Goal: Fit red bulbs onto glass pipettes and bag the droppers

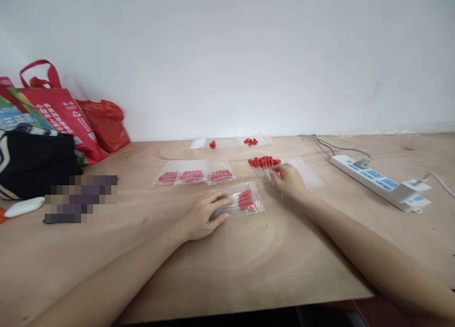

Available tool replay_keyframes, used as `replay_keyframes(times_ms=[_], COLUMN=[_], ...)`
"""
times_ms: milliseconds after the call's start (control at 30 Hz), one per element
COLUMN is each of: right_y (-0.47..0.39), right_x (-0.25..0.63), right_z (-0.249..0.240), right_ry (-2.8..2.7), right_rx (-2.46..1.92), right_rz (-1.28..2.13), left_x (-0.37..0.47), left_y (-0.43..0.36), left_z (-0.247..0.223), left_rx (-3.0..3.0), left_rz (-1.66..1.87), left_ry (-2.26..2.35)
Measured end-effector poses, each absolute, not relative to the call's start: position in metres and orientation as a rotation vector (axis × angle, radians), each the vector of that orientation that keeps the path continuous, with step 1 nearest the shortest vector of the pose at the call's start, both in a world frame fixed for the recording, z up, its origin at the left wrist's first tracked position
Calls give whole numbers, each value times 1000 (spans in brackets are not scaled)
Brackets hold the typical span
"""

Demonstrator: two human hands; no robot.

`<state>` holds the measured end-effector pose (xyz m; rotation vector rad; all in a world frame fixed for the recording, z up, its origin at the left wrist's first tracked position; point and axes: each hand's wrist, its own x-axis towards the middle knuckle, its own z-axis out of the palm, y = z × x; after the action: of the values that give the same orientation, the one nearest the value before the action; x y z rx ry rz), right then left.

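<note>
My left hand rests on the table around the left end of a clear zip bag, thumb and fingers on its two sides. Inside lie several thin clear droppers with red bulbs, bulbs to the right. Farther back, my right hand has its fingers pinched at the right side of a row of loose red-bulbed droppers. A red bulb shows at its fingertips, so one dropper seems to be between them; the fingers are partly blurred. Under and beyond that hand lies a flat clear bag.
Three filled bags of red-bulbed droppers lie left of centre. Against the wall is a clear bag strip with red bulbs. A white power strip with cords stands right. Red bags and a black bag sit left.
</note>
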<state>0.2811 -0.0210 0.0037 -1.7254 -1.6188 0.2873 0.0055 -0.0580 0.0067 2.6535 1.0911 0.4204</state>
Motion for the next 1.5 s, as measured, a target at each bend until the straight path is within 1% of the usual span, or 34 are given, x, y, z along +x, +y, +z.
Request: replay_keyframes(times_ms=[33,100,267,500,633,800,967,1067,1233,1500], right_y=[-14,-2,15,15,10,2,-7,-10,-13,-25], right_x=[293,313,333,324,325,332,321,306,282,251], right_z=[2,-3,-14,-8,0,14,15,8,-2,-6], right_ry=[-1554,-1467,-1483,-1331,-1251,-1119,-889,-800,-724,-601], right_rx=[-1832,-2003,-2087,-2049,-1952,-1722,-1263,-1152,-1134,-1040], right_rz=[169,127,386,578,747,909,1182,1117,963,1025], left_x=[5,5,5,6,5,5,6,6,5,7], left_y=[-58,-57,-56,-57,-57,-57,-58,-57,-56,-60], left_z=[6,6,6,8,8,7,8,8,6,12], left_rx=[2660,2656,2627,2618,2616,2611,2608,2604,2615,2603], left_rz=[414,410,400,367,368,364,377,370,365,378], left_ry=[1083,1087,1113,1147,1145,1145,1140,1145,1136,1148])
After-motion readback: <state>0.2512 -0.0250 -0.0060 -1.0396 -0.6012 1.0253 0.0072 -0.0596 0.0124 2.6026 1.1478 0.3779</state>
